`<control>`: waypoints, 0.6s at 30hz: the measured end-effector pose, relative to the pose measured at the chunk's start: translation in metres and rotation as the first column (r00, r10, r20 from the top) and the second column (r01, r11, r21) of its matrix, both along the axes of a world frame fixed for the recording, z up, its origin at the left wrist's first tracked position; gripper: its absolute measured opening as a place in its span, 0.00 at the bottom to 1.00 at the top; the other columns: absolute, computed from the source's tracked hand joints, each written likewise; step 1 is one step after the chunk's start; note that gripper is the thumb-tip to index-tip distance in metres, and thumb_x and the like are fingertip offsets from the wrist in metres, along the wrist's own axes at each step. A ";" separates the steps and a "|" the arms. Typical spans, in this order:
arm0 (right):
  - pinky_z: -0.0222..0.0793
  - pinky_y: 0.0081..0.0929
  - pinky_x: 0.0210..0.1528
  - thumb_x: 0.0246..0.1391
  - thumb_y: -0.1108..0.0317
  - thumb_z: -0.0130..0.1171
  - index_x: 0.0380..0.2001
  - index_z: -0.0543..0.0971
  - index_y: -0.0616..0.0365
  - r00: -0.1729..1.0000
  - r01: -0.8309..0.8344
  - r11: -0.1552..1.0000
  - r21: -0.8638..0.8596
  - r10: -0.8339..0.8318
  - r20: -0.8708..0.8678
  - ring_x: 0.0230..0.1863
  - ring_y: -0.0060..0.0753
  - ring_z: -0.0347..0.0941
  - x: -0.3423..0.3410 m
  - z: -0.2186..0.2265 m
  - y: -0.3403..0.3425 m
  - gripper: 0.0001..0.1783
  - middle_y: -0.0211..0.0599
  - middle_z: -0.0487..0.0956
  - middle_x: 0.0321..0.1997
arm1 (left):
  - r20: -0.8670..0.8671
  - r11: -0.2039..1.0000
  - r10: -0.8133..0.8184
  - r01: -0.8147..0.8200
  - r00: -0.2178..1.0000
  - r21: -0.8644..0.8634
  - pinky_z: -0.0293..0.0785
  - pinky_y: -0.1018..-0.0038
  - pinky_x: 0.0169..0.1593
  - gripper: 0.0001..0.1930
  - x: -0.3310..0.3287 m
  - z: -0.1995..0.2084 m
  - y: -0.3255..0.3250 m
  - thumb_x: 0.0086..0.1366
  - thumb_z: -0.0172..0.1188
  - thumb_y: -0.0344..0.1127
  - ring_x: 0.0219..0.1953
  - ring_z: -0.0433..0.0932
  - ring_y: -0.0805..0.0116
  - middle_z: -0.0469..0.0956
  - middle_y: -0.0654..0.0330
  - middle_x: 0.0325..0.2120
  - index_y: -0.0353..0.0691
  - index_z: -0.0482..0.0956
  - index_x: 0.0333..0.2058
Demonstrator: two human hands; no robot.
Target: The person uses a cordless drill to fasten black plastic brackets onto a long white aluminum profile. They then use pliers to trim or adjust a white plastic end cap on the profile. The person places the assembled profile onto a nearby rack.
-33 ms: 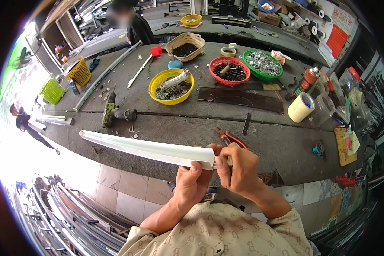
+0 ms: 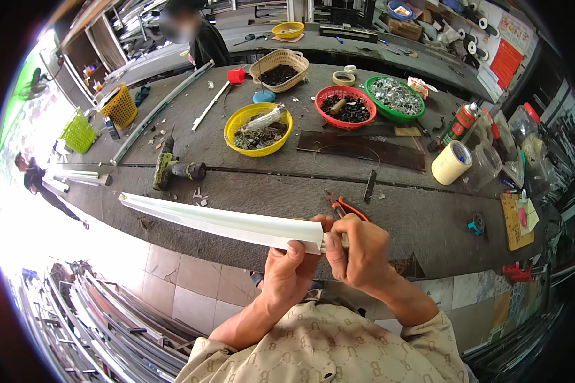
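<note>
A long white channel-shaped profile (image 2: 223,221) slants across the near side of the workbench, its far end to the left. My left hand (image 2: 286,271) is closed round its near end, thumb on the front face. At that same end my right hand (image 2: 363,252) is closed, thumb and bent fingers pinched together. A bit of something pale shows between the two hands, but the right fingers mostly hide it. Orange-handled pliers (image 2: 345,207) lie just beyond my right hand. A green and black cordless drill (image 2: 172,169) rests beyond the profile.
Farther back stand a yellow basket (image 2: 228,137), a red basket (image 2: 318,105) and a green basket (image 2: 370,101) of small parts. A spray can (image 2: 459,124) and cream cup (image 2: 450,165) are at right. Metal profiles (image 2: 102,332) are stacked lower left. Another person (image 2: 209,45) is at the back.
</note>
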State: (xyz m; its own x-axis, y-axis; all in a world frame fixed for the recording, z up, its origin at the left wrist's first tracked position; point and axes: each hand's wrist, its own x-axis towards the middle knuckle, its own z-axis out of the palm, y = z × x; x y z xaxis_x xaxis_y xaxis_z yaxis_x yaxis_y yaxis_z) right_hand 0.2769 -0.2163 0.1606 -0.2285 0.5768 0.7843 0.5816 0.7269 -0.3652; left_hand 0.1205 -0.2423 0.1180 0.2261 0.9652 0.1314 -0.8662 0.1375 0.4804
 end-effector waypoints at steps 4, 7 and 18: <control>0.66 0.32 0.18 0.68 0.63 0.62 0.32 0.74 0.58 1.000 -0.002 1.000 -0.026 0.003 0.031 0.15 0.34 0.71 -0.002 0.011 0.005 0.12 0.35 0.78 0.24 | -0.040 1.000 -0.022 0.022 0.999 -0.003 0.69 0.59 0.71 0.32 0.004 0.004 0.003 0.73 0.61 0.55 0.66 0.74 0.60 0.76 0.58 0.62 0.39 0.70 0.66; 0.66 0.32 0.17 0.67 0.65 0.62 0.32 0.74 0.58 1.000 0.007 1.000 -0.029 -0.007 0.001 0.14 0.34 0.72 -0.006 0.015 0.008 0.12 0.35 0.78 0.24 | -0.007 1.000 0.003 -0.003 1.000 -0.019 0.72 0.61 0.69 0.33 0.006 0.008 0.003 0.74 0.59 0.56 0.64 0.76 0.61 0.77 0.57 0.61 0.36 0.69 0.66; 0.67 0.32 0.17 0.66 0.70 0.61 0.31 0.72 0.59 0.996 0.060 0.998 -0.016 -0.061 -0.072 0.14 0.34 0.72 -0.020 0.024 0.013 0.10 0.33 0.77 0.20 | -0.038 0.999 0.052 -0.053 0.998 -0.015 0.72 0.60 0.69 0.32 0.012 0.024 0.009 0.77 0.55 0.57 0.64 0.76 0.61 0.77 0.56 0.61 0.37 0.69 0.66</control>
State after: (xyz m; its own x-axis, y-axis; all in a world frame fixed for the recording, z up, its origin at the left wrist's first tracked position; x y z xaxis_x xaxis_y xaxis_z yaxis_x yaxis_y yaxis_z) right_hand 0.2565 -0.2029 0.1841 -0.1360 0.5986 0.7894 0.5963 0.6858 -0.4173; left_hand 0.1321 -0.2330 0.1418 0.1796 0.9777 0.1086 -0.8539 0.1001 0.5108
